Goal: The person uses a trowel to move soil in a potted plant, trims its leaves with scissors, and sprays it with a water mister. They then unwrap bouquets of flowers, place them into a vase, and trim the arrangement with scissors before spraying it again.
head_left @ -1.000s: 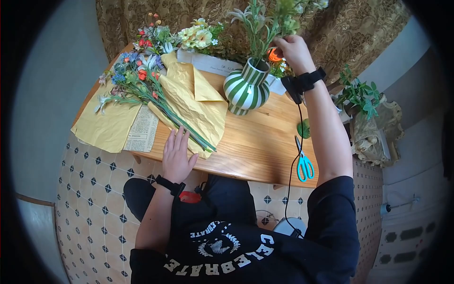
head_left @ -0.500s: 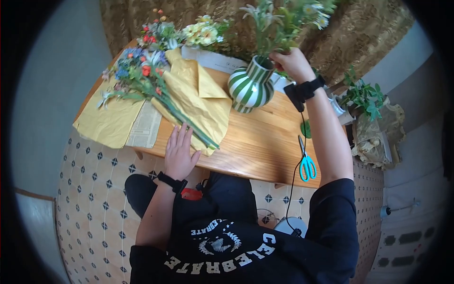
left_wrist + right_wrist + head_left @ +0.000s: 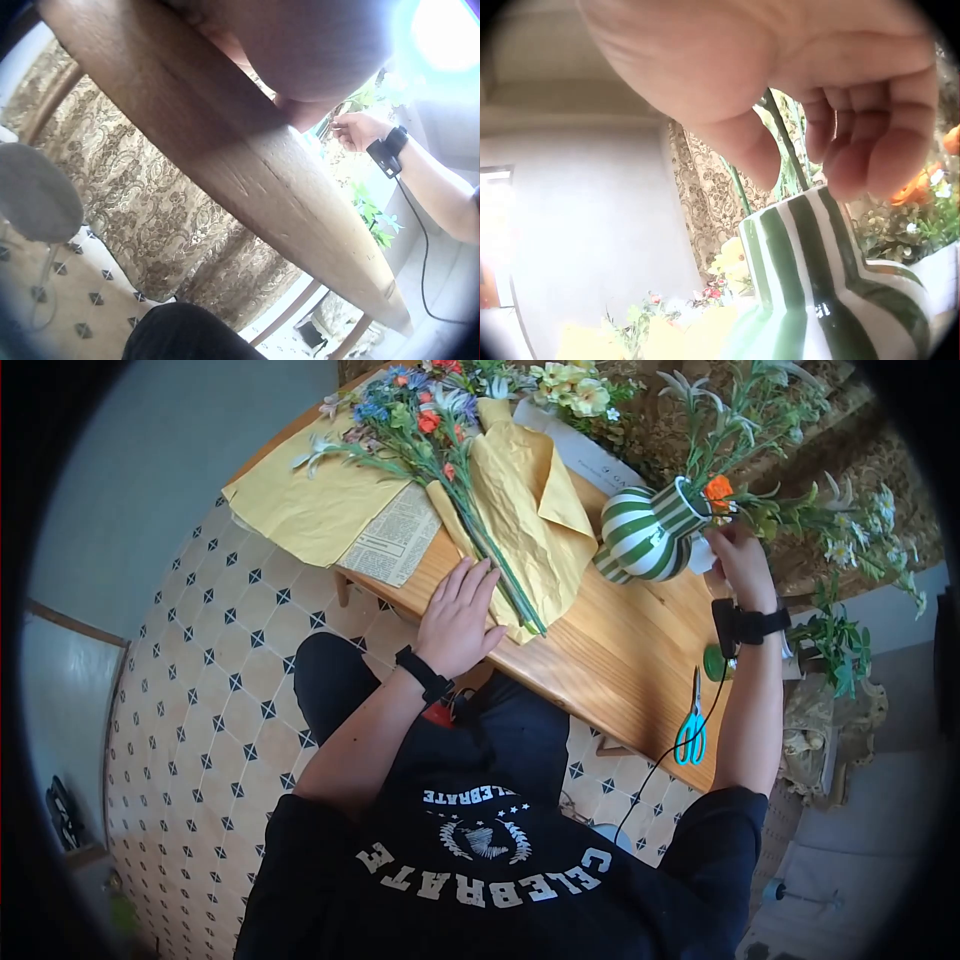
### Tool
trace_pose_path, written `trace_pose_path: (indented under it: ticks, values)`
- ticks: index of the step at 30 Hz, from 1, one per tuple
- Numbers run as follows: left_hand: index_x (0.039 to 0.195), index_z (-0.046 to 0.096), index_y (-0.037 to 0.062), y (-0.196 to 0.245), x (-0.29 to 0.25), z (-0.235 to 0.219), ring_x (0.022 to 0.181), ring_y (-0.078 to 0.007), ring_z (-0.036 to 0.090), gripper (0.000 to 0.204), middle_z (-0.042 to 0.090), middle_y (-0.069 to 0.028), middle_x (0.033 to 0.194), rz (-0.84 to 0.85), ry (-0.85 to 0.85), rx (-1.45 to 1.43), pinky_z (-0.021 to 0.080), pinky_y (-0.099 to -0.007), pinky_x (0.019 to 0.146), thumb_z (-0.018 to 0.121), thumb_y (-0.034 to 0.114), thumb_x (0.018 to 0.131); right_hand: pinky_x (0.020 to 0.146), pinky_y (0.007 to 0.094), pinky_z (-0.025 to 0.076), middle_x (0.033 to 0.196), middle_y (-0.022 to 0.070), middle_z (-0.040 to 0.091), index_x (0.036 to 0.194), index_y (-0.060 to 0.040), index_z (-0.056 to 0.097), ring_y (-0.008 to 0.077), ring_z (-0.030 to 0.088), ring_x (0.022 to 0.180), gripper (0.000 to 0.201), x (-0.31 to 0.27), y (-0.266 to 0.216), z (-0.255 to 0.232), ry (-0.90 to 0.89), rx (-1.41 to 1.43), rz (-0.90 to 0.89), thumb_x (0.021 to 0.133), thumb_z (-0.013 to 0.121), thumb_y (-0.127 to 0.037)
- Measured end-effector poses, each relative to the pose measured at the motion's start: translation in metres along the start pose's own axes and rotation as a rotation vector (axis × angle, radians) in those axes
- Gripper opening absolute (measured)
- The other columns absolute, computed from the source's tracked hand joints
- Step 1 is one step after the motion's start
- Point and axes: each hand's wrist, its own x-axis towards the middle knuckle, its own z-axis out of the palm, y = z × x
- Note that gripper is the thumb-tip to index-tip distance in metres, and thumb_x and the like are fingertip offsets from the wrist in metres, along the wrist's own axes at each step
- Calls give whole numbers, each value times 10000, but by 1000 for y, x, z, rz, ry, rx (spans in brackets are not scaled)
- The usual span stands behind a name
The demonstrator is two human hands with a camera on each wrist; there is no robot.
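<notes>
A green-and-white striped vase (image 3: 645, 535) stands on the wooden table, with lily-like sprigs (image 3: 725, 425) rising from its mouth. My right hand (image 3: 745, 565) is just right of the vase's neck. Its thumb and curled fingers pinch a green flower stem (image 3: 786, 139) close over the rim. A spray of small white flowers (image 3: 855, 535) leans out to the right above this hand. My left hand (image 3: 460, 610) rests with fairly straight fingers at the near table edge. Beside its fingertips lie the stems of a mixed flower bunch (image 3: 480, 525) on yellow wrapping paper (image 3: 540, 540).
Turquoise-handled scissors (image 3: 690, 735) lie at the table's right, near a green round object (image 3: 715, 662). Newsprint paper (image 3: 390, 540) and another yellow sheet (image 3: 310, 500) cover the left end. A white planter (image 3: 580, 450) with cream flowers stands behind. A black cable hangs from my right wrist.
The head view has turned, shifting the table rightward. My right hand has come lower beside the vase's neck, and the white-flowered spray now leans right. My left hand stays at the table edge.
</notes>
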Motion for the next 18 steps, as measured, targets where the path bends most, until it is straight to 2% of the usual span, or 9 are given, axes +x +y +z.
trace_pose_path:
  ticks: [2, 3, 5, 7, 9, 11, 13, 15, 18]
  values:
    - [1348, 393, 15, -2, -1, 1, 1346, -348, 308, 702, 407, -161, 1385, -5, 3, -7, 262, -434, 1100, 684, 286, 770, 439, 243, 373, 609, 8, 527, 841, 3, 583, 81, 494, 493, 238, -6, 4, -3, -153, -76, 47, 876, 610, -231]
    - [1346, 391, 10, -2, -1, 2, 1345, -348, 309, 705, 413, -161, 1376, -3, 2, -3, 262, -435, 1100, 686, 286, 768, 503, 256, 441, 658, 40, 577, 843, 6, 637, 111, 550, 543, 235, -15, -2, 2, -156, -127, 56, 830, 653, -228]
    - [1346, 387, 4, -1, -1, 2, 1344, -347, 311, 711, 419, -162, 1366, -4, 1, 2, 264, -436, 1098, 686, 285, 766, 526, 278, 454, 664, 56, 595, 820, 12, 636, 125, 564, 568, 246, -30, -15, 19, -285, -210, -75, 832, 650, -233]
    - [1352, 384, 4, 0, 0, 1, 1343, -348, 313, 715, 421, -163, 1363, -9, -3, 10, 265, -437, 1096, 685, 284, 766, 564, 310, 467, 679, 82, 614, 820, 15, 631, 161, 572, 587, 251, -32, -9, 48, -326, -153, -202, 830, 650, -235]
    - [1360, 381, 13, 0, -1, 2, 1344, -349, 311, 717, 420, -163, 1361, -6, 15, 13, 265, -437, 1096, 679, 290, 770, 576, 297, 478, 667, 67, 608, 848, 12, 632, 158, 572, 595, 195, -36, -26, 80, -364, -182, -359, 829, 644, -182]
    - [1365, 383, 21, 1, 0, 1, 1345, -350, 308, 713, 417, -163, 1365, 0, 14, 19, 264, -437, 1097, 673, 299, 775, 647, 337, 494, 728, 114, 650, 857, 3, 647, 229, 617, 674, 207, -40, -52, 111, -404, -295, -428, 818, 646, -200]
    - [1366, 390, 29, 1, -1, 0, 1347, -349, 305, 703, 410, -165, 1373, 2, -6, 31, 261, -437, 1099, 665, 309, 783, 679, 371, 504, 796, 152, 669, 867, -10, 659, 288, 644, 734, 231, -38, -63, 147, -448, -304, -431, 804, 649, -232]
    - [1359, 404, 34, 0, -2, 2, 1349, -349, 302, 686, 406, -165, 1379, 2, -7, 52, 261, -438, 1099, 660, 319, 789, 737, 429, 510, 810, 202, 662, 831, -17, 672, 344, 653, 809, 266, -33, -63, 188, -388, -235, -474, 781, 619, -273]
    - [1350, 420, 38, -1, -2, 4, 1350, -349, 301, 668, 405, -169, 1382, 8, 0, 67, 263, -441, 1098, 656, 326, 795, 772, 436, 507, 860, 201, 669, 885, -28, 673, 354, 650, 854, 247, -26, -68, 223, -380, -338, -402, 782, 614, -244]
